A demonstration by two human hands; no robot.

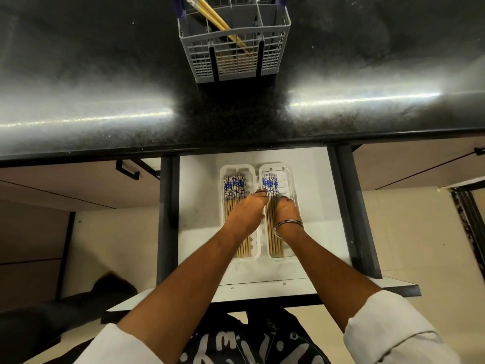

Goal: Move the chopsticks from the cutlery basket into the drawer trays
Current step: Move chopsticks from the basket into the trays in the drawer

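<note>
Bamboo chopsticks with blue-patterned tops (273,206) lie in the right white plastic tray (290,195) of the open drawer. My left grip (246,208) and right grip (286,210) pinch them; I should level them before letting go. More wait in the grey cutlery basket (236,51) on the desk.

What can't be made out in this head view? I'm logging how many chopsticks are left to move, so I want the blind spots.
- Basket chopsticks: upper ends cut off by the top edge; the cutlery basket mesh blurs the count.
- Right tray: both hands cover its bundle's middle.
- Left hand and right hand: fingertips point away, grip unclear.
- Left tray: the forearm hides its near part.
</note>
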